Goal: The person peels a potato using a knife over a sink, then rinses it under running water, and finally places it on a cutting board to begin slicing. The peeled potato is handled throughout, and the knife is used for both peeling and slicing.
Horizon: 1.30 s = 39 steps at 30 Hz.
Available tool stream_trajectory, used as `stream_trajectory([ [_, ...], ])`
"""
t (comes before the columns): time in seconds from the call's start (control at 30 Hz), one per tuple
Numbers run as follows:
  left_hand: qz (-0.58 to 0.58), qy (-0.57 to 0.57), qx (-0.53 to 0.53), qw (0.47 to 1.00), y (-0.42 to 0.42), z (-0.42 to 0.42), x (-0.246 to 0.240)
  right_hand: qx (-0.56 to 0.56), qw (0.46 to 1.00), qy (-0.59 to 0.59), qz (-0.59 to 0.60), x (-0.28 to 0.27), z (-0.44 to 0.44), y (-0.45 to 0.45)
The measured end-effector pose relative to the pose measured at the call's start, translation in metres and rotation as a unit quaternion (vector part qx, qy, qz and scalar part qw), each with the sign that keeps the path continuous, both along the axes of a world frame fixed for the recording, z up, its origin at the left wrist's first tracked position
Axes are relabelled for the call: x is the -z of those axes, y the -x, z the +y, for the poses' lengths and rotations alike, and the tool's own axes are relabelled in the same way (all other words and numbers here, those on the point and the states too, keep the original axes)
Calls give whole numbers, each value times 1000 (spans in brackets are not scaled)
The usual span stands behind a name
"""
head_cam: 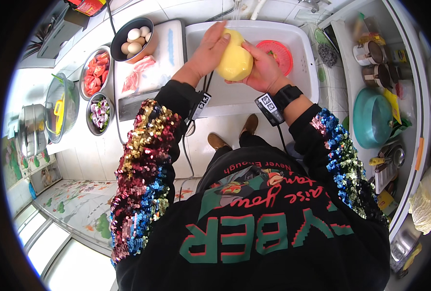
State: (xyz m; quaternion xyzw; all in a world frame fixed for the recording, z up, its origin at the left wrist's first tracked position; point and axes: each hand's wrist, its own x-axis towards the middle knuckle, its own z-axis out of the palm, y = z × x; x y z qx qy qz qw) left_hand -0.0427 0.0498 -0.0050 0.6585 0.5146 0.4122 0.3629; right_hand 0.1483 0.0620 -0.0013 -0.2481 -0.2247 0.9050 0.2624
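A large peeled yellow potato (235, 60) is wet and shiny, held up over the white sink (224, 96). My left hand (209, 51) lies flat against its left and upper side, with the thumb across it. My right hand (264, 69) grips it from the right and below, its thumb on top and its fingers partly hidden. Water (236, 14) runs down from above at the potato's far end. A red plastic strainer basket (291, 60) with some scraps in it sits in the sink, beyond my right hand.
Left of the sink, raw meat (131, 82) lies on a white cutting board (161, 74) beside a bowl (150, 51) of eggs. Farther left are bowls with cut tomatoes (96, 72) and chopped onion (100, 113). Shelves on the right hold a teal basin (371, 118). Cables hang from both wrists.
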Motion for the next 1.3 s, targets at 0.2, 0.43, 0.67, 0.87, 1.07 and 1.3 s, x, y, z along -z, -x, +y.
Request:
stream_trajectory([
  [0.2,131,51,-7,990,-18,-26,12,43,991,-90,-87,-7,-6,0],
  [0.43,-218,258,-87,937,-13,-25,-17,31,952,-223,-207,5,3,-6],
  [0.67,-241,154,-176,942,-26,-17,-12,116,952,-191,-210,6,6,9],
  [0.87,-329,179,-201,905,-22,-7,-6,62,973,-135,-177,-10,-4,-7],
  [1.07,-361,217,-115,900,-3,2,-16,97,935,-248,-235,-5,8,-12],
  [1.3,-283,225,-107,926,-26,6,-27,139,831,-415,-344,9,20,-10],
])
